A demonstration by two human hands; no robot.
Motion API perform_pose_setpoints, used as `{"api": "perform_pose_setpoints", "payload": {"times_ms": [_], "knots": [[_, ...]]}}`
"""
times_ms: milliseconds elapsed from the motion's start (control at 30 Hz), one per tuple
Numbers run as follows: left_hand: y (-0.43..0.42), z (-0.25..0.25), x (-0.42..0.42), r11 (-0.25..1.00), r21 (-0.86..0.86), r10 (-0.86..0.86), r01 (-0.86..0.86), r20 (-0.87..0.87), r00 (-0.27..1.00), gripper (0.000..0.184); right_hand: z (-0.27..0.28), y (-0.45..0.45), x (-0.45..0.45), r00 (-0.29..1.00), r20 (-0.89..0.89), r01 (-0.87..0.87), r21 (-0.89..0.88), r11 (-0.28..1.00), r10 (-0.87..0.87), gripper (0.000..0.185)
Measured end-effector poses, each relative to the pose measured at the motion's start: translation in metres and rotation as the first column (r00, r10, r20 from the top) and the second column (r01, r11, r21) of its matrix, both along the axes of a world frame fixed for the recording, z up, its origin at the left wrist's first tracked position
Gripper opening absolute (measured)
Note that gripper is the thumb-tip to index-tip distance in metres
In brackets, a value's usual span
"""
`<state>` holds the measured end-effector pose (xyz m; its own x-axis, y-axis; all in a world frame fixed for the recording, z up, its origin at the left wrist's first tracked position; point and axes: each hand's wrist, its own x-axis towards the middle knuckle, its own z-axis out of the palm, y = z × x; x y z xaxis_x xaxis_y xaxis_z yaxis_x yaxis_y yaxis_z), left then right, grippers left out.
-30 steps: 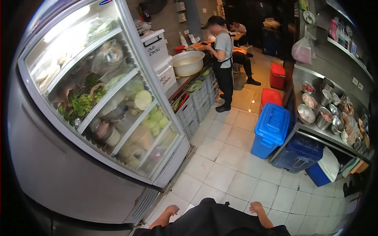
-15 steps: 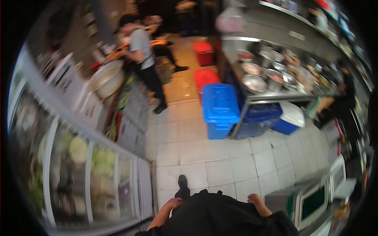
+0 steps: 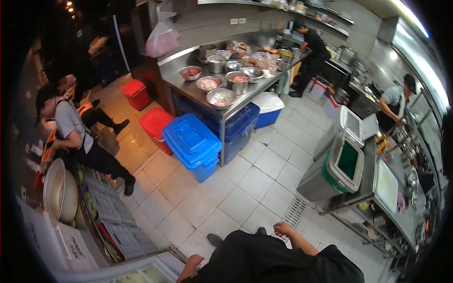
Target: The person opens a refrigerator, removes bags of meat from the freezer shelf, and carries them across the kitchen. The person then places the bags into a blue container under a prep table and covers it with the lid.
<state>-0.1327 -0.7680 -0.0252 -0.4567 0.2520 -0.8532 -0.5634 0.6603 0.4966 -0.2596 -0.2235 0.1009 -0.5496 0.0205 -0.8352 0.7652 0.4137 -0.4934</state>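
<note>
My left hand (image 3: 194,260) hangs low beside the black shirt (image 3: 269,259); its fingers show in part, slightly apart, with no object visible in them. On the other side, my right hand (image 3: 283,229) is held out from my body, loosely bent and empty, above the floor drain grate (image 3: 295,211). Neither hand touches any kitchen object. Nearest to the left one is the edge of the glass-topped display fridge (image 3: 141,273). A grey bin with a green liner (image 3: 348,160) stands to the right, beyond my right hand.
A steel table (image 3: 165,74) carries bowls of meat. A blue lidded bin (image 3: 192,141), red bins (image 3: 157,123) and a cooler box (image 3: 268,104) stand around it. One person (image 3: 75,125) leans over at left; others work at the back (image 3: 314,49) and right (image 3: 394,101). Grey crates (image 3: 127,236) line the left.
My view has swung to the right, bringing the back counter and two workers into clear sight. My right hand has moved inward toward my front. The fridge has slid mostly out of view.
</note>
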Motion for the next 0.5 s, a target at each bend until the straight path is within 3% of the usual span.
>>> {"api": "perform_pose_setpoints", "payload": {"times_ms": [67, 167, 267, 333, 400, 467, 500], "knots": [[-0.017, -0.001, -0.01, 0.963, -0.008, -0.268, 0.268, -0.109, 0.957, 0.033, -0.009, 0.007, 0.034, 0.999, 0.007, 0.047, 0.011, 0.999, -0.047, 0.034], [-0.034, 0.038, -0.025, 0.966, 0.136, -0.204, 0.222, -0.137, 0.969, 0.034, -0.014, 0.024, 0.094, 0.97, 0.045, 0.237, 0.022, 0.971, -0.237, 0.032], [-0.021, 0.07, -0.054, 0.968, 0.173, -0.136, 0.181, -0.243, 0.96, 0.036, -0.01, 0.031, 0.154, 0.905, 0.078, 0.419, 0.016, 0.908, -0.419, 0.03], [0.003, 0.067, -0.081, 0.916, 0.036, -0.378, 0.4, -0.259, 0.889, 0.037, -0.016, 0.035, 0.199, 0.827, 0.093, 0.555, 0.026, 0.831, -0.555, 0.031], [0.025, 0.031, -0.105, 0.737, -0.143, -0.674, 0.66, -0.218, 0.706, 0.038, -0.03, 0.035, 0.241, 0.768, 0.098, 0.634, 0.021, 0.773, -0.633, 0.031], [0.068, 0.057, -0.127, 0.82, -0.25, -0.547, 0.514, -0.078, 0.834, 0.036, -0.049, 0.022, 0.286, 0.703, 0.205, 0.692, 0.026, 0.722, -0.681, 0.03], [0.085, 0.067, -0.13, 0.791, -0.269, -0.584, 0.549, -0.068, 0.809, 0.036, -0.067, 0.016, 0.308, 0.658, 0.232, 0.733, 0.024, 0.68, -0.717, 0.029]]}}
